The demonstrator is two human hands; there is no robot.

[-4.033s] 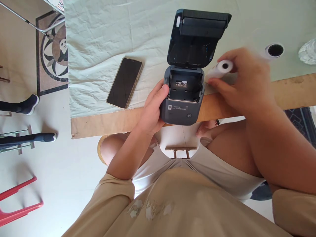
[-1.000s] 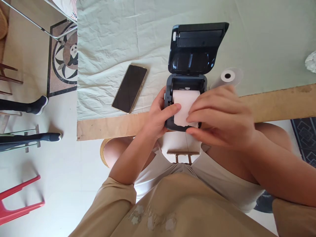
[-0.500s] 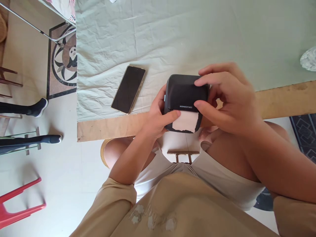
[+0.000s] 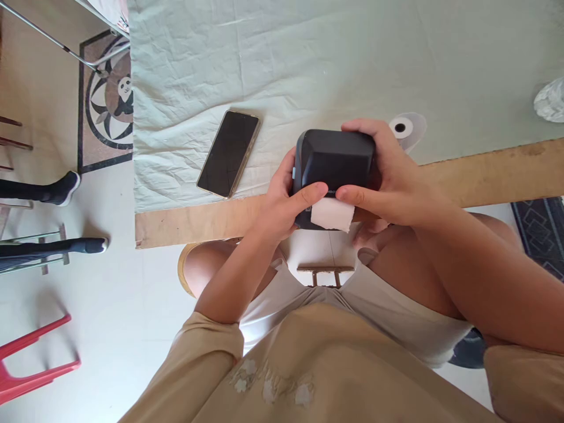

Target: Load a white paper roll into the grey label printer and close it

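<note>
Between my two hands, at the table's near edge, is a black label printer [image 4: 341, 158] with a strip of white paper [image 4: 332, 214] sticking out of its near side. My left hand [image 4: 286, 200] is wrapped round its left side, thumb on the front edge of the lid. Around the right side closes my right hand [image 4: 385, 167], its thumb on the same edge and its fingers reaching over the far corner. The thumbs partly cover the lettering. A dark-screened phone [image 4: 229, 154] lies on the cloth to the left of the printer.
A wrinkled pale green cloth [image 4: 308, 64] covers the table, whose bare wooden edge [image 4: 185, 226] faces me. A grey oval with a white ring and black centre [image 4: 400, 127] lies beyond my right hand. A clear crumpled item [image 4: 550, 101] is far right. A red stool [image 4: 37, 382] stands on the floor.
My right hand has come down from hovering above the lid and now grips the printer's right side. The printer is tilted differently, and the paper strip looks shorter. The grey oval has become visible.
</note>
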